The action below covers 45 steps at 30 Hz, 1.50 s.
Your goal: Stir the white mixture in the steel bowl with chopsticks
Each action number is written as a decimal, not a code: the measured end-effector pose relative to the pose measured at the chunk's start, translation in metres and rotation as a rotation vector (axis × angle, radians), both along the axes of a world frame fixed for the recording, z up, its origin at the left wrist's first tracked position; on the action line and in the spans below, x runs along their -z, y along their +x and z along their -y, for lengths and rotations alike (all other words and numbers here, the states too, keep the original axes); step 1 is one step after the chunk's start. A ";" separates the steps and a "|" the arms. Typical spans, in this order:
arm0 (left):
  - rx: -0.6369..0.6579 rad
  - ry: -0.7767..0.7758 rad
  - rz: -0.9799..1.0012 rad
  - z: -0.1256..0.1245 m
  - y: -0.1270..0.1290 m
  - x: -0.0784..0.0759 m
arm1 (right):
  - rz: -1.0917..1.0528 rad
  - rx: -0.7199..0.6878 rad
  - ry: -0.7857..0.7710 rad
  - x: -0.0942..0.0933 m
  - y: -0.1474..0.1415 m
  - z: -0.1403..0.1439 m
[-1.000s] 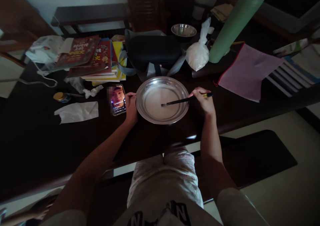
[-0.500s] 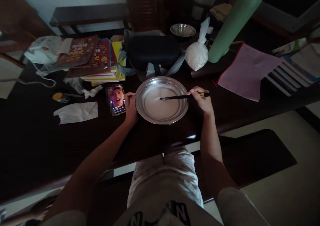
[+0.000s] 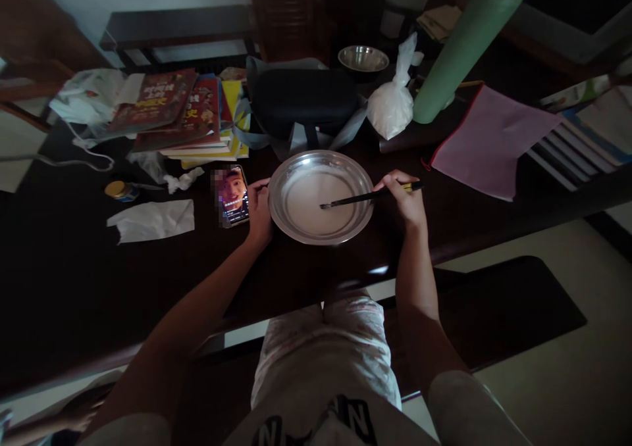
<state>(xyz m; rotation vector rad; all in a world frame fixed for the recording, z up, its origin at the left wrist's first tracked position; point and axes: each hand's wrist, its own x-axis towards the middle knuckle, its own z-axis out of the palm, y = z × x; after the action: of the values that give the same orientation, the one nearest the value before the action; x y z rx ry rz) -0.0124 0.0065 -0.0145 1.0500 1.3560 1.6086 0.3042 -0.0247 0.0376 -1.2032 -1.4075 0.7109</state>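
- We log the pan [image 3: 296,225] at table centre, near edge; whitish liquid in it.
- R hand [image 3: 402,199] at pan's right rim, fingers closed on chopsticks [image 3: 368,197]; tips lie in the liquid, pointing left.
- L hand [image 3: 259,209] grips pan's left rim, fingers curled on it.
- Phone [image 3: 232,196] just left of L hand, screen lit.
- Far side: black case [image 3: 303,97], white bag [image 3: 390,107], green flask [image 3: 459,48], small bowl [image 3: 363,58].
- Far left: books [image 3: 182,114]; tissue [image 3: 153,221] near left.
- Pink folder [image 3: 486,140] to the right.
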 end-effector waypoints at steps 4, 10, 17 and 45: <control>-0.010 0.000 -0.010 0.000 0.000 0.000 | 0.013 -0.051 -0.007 0.001 -0.001 -0.001; -0.001 0.011 -0.011 0.001 -0.001 0.001 | -0.031 0.013 -0.002 0.002 0.000 -0.001; 0.000 0.006 -0.016 0.001 -0.001 0.000 | -0.017 0.019 0.006 0.002 0.000 -0.002; 0.016 -0.018 -0.024 0.001 -0.002 -0.002 | 0.028 -0.076 -0.018 0.001 -0.002 -0.002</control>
<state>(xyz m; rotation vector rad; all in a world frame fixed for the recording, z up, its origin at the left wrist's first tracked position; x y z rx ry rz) -0.0142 0.0059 -0.0125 1.0702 1.3724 1.5744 0.3025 -0.0227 0.0361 -1.1827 -1.4792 0.7631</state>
